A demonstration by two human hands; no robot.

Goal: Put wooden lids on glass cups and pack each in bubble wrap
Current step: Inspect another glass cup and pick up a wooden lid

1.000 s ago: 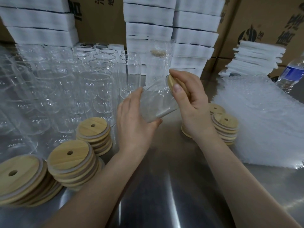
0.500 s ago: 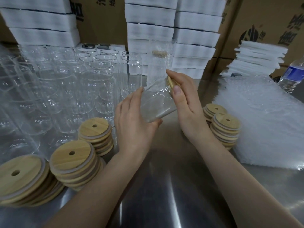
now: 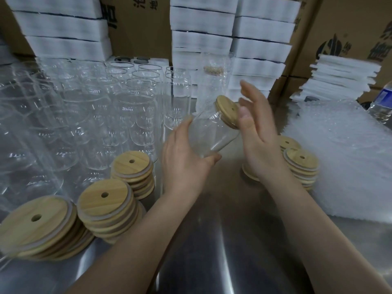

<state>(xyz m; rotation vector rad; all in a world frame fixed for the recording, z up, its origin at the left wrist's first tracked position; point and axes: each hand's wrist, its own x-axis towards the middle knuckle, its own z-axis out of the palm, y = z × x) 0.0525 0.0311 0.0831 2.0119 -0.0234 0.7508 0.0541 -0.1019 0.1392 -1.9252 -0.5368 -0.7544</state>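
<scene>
The brushed steel table [image 3: 212, 251] runs under my forearms and carries everything else. Along its far edge stand brown cardboard boxes [image 3: 140, 28] with dark print, and against them lean tall stacks of white foam sheets [image 3: 63, 28]. To my right lies a wide heap of clear bubble wrap [image 3: 343, 155], with a clear plastic water bottle [image 3: 381, 107] just beyond its far corner. To my left a crowd of empty clear glass cups [image 3: 84, 115] stands upright, mouths open.

In front of those cups sit three stacks of round wooden lids with a small hole each [image 3: 36, 225]. A shorter stack of the same lids [image 3: 301, 164] rests beside the bubble wrap, partly behind my right wrist.

Above the middle of the table I hold one clear glass cup [image 3: 212, 134], tilted so its mouth points up and to the right. Its round wooden lid [image 3: 227, 112] sits on that mouth.

My left hand [image 3: 184, 162] grips the cup's base, fingers curled round the far side and thumb under the near side. My right hand [image 3: 258, 134] is spread flat, fingers straight and apart, holding nothing, its palm facing the lid. It is blurred, so I cannot tell whether my thumb touches the lid's rim.
</scene>
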